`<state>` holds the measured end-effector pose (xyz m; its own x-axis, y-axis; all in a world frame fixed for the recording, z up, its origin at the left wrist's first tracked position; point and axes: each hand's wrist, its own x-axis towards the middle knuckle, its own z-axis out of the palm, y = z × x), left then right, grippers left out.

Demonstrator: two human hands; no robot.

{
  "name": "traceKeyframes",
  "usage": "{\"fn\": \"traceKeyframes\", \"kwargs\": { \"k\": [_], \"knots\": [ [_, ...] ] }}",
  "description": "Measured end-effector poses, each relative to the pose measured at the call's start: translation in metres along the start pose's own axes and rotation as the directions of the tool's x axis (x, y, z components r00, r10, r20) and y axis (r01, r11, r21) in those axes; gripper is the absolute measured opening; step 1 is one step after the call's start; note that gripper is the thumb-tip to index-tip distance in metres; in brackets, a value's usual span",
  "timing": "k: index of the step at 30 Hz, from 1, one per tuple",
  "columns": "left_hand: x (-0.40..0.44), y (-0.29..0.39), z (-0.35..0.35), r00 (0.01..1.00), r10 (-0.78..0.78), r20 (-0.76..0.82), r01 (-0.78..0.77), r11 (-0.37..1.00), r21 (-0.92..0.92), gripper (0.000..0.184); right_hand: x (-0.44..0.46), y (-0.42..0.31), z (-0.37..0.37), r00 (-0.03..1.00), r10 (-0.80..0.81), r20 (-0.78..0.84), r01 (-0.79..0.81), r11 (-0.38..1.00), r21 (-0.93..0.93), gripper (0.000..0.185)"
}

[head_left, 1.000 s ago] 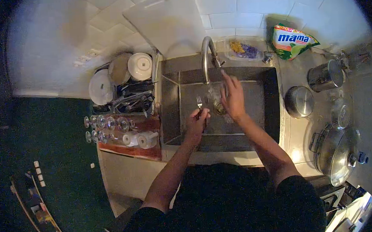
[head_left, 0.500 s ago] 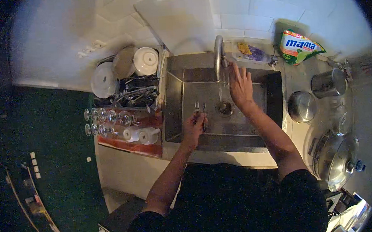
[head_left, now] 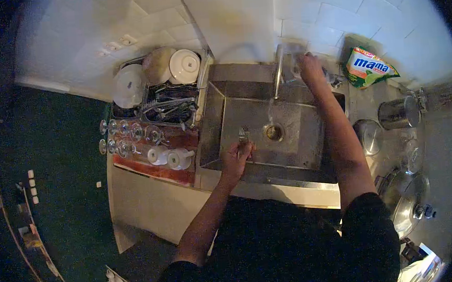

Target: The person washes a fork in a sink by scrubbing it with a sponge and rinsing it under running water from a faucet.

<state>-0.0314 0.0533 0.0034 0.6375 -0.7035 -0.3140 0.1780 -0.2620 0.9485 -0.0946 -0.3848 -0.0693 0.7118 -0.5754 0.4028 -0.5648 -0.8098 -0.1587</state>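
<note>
My left hand point(head_left: 237, 158) is closed on a fork point(head_left: 244, 133), tines pointing away from me, over the front left part of the steel sink point(head_left: 245, 113). Behind the sink, my right hand point(head_left: 311, 67) reaches over the clear plastic container point(head_left: 295, 73). Its fingers are bent together, and what they hold, if anything, is hidden. The yellow and purple items in the container are mostly covered by the hand. Beside it stands the curved faucet point(head_left: 279, 72), with water below its spout. The drain point(head_left: 274, 132) lies right of the fork.
On the left are a dish rack point(head_left: 201, 93) with plates and cutlery, several upturned glasses point(head_left: 136, 131) and two white cups point(head_left: 179, 159). On the right are a green mama bag point(head_left: 370, 69), a metal pot point(head_left: 398, 113), a bowl point(head_left: 368, 135) and a large lidded pot point(head_left: 411, 204).
My right hand has moved from beside the faucet back to the container. My left hand still holds the fork over the sink. The view has shifted and turned slightly.
</note>
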Motion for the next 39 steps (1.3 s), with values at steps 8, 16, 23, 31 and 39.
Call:
{"fn": "traceKeyframes", "kwargs": {
  "k": [8,16,23,31,39],
  "knots": [
    [0.0,-0.003,-0.005,0.999,-0.036,0.016,0.035,0.997,0.074,0.022,0.021,-0.001,-0.006,0.993,-0.016,0.117,-0.006,0.982,0.186,0.017],
    [-0.005,0.029,0.002,0.977,-0.208,0.043,0.207,0.978,0.013,0.024,0.025,-0.006,-0.028,0.982,0.017,0.188,-0.053,0.981,0.186,0.019],
    [-0.001,0.033,-0.002,0.978,-0.209,-0.011,0.209,0.973,0.098,0.028,-0.107,-0.084,-0.106,0.785,0.611,0.101,-0.49,0.513,0.705,0.033],
    [0.011,0.005,0.002,0.986,-0.144,0.081,0.137,0.987,0.087,0.03,-0.214,-0.208,-0.117,0.948,0.189,0.256,-0.318,0.577,0.753,0.03],
    [0.012,0.006,-0.001,0.987,-0.108,0.117,0.101,0.993,0.058,0.026,-0.208,-0.198,-0.121,0.889,0.042,0.456,-0.39,0.592,0.706,0.033]
  ]
}}
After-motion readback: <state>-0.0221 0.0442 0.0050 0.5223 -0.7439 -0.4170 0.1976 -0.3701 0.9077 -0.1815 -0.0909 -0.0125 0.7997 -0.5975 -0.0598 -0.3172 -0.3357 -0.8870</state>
